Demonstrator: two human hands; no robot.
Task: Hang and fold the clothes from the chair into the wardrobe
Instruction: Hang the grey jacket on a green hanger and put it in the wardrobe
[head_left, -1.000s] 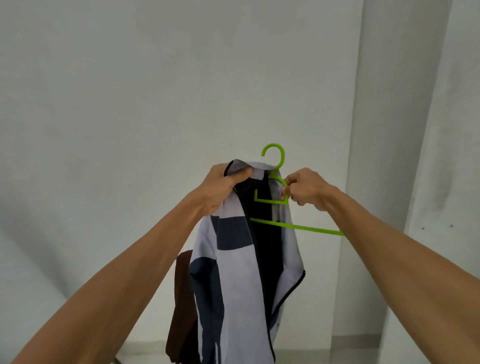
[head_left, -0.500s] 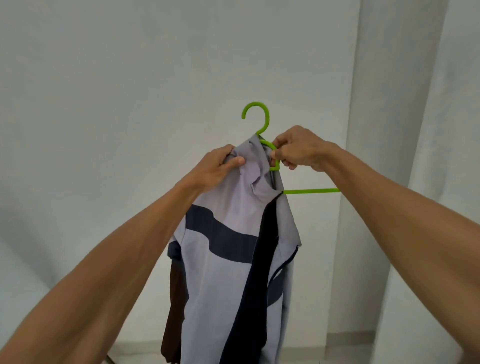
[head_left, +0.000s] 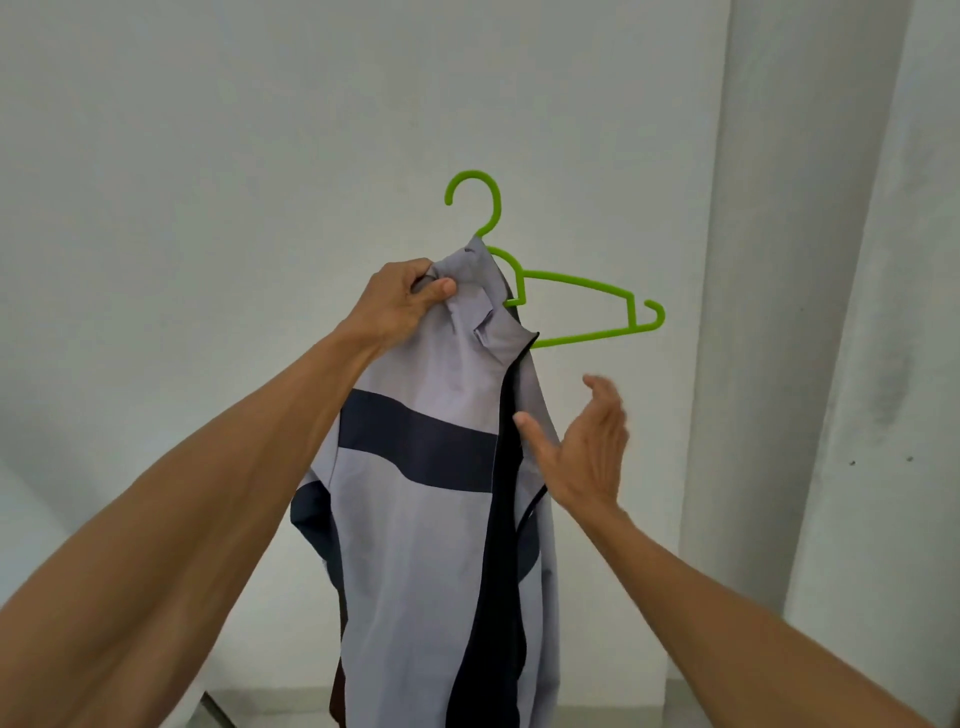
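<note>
Since the earlier frame, the right hand (head_left: 587, 452) has let go of the green hanger's (head_left: 576, 283) neck and dropped to beside the chest of the jacket (head_left: 415, 519). The hanger's right arm is now fully exposed.

Right hand: fingers spread and relaxed, holding nothing, palm turned toward the garment. The thumb lies at the jacket's dark front edge; contact cannot be confirmed.

Left hand (head_left: 400, 304): fingers and thumb curled round bunched grey fabric at the jacket's left shoulder, just below the hanger hook. Whether this grip also encloses the hanger arm under the cloth cannot be told.

Hanger: hook upward, left arm inside the jacket, right arm projecting free to the right.

Jacket: light grey with a dark navy chest band, front open. It is held up in the air before a white wall (head_left: 208, 156) and hangs down past the lower frame edge. A white column (head_left: 779, 312) stands to the right.
</note>
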